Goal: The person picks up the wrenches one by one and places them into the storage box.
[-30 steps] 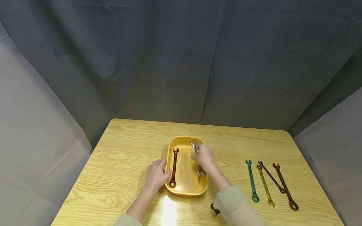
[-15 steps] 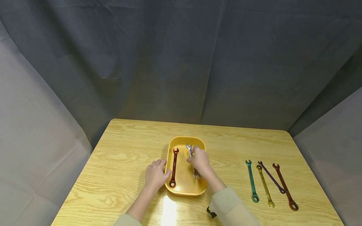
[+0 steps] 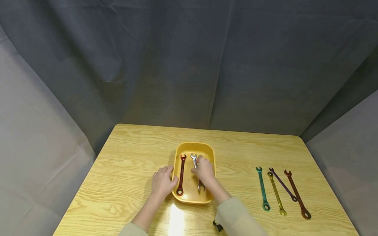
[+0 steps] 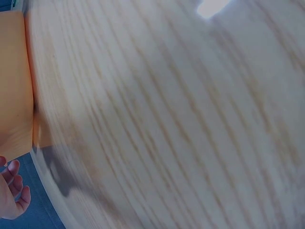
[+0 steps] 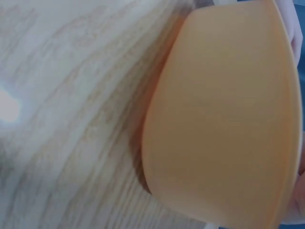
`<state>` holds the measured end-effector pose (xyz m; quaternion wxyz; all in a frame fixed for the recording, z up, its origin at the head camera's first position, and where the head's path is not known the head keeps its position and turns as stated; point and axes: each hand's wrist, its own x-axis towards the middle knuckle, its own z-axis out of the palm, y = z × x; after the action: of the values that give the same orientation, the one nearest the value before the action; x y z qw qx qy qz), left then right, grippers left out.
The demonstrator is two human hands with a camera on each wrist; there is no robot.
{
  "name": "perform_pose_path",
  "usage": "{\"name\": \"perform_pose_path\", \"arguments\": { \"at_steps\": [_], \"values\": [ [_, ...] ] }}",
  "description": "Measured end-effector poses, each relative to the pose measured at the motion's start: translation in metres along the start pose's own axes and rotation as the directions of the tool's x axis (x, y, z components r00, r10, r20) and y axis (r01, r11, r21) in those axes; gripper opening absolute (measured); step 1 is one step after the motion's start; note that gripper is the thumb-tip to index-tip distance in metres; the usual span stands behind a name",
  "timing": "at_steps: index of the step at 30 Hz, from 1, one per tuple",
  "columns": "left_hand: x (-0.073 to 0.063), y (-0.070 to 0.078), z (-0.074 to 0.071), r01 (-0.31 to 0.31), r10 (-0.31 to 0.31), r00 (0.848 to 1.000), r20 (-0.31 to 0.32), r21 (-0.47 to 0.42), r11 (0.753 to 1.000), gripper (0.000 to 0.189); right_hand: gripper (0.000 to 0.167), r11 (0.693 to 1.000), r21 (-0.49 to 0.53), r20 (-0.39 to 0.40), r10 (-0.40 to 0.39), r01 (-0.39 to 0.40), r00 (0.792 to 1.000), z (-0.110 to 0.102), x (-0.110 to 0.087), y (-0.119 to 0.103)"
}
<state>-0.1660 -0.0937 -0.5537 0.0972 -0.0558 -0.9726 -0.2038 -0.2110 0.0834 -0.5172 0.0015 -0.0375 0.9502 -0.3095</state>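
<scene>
My right hand (image 3: 203,171) reaches into the yellow plastic tray (image 3: 211,152) and grips a silver open-ended wrench (image 3: 194,159) by its middle. Both ends of that wrench show beyond the fingers. To its left in the tray lies a red combination wrench (image 3: 181,173), its ring end nearer me. At the tray's left rim is my left hand (image 3: 162,182), thumb over the edge and fingers outside, holding the wall. In the left wrist view, fingertips (image 4: 16,188) appear below the tray wall (image 4: 14,86). The tray's outer wall (image 5: 219,114) fills much of the right wrist view.
Right of the tray, a teal wrench (image 3: 262,188), a yellow wrench (image 3: 277,193), a purple wrench (image 3: 283,184) and a dark red wrench (image 3: 297,194) lie on the wooden table (image 3: 127,157). Grey cloth (image 3: 165,65) hangs behind the table and at its sides.
My right hand has moved the silver wrench leftward and slightly toward me inside the tray, closer to the red wrench. My left hand has stayed in place.
</scene>
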Motion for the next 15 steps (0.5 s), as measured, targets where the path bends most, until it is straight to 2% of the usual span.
{"name": "perform_pose_path", "arguments": {
  "at_steps": [9,15],
  "values": [
    [0.0,-0.001,0.0,-0.011,0.011,1.0,-0.013,0.007,1.0,0.04,0.029,0.999,0.037,0.021,0.02,-0.021,1.0,0.013,-0.003,-0.001],
    [0.0,0.0,0.0,-0.012,0.012,1.0,-0.015,0.01,1.0,0.038,0.029,0.999,0.039,-0.005,0.01,-0.01,1.0,0.021,-0.003,0.0]
  ]
}}
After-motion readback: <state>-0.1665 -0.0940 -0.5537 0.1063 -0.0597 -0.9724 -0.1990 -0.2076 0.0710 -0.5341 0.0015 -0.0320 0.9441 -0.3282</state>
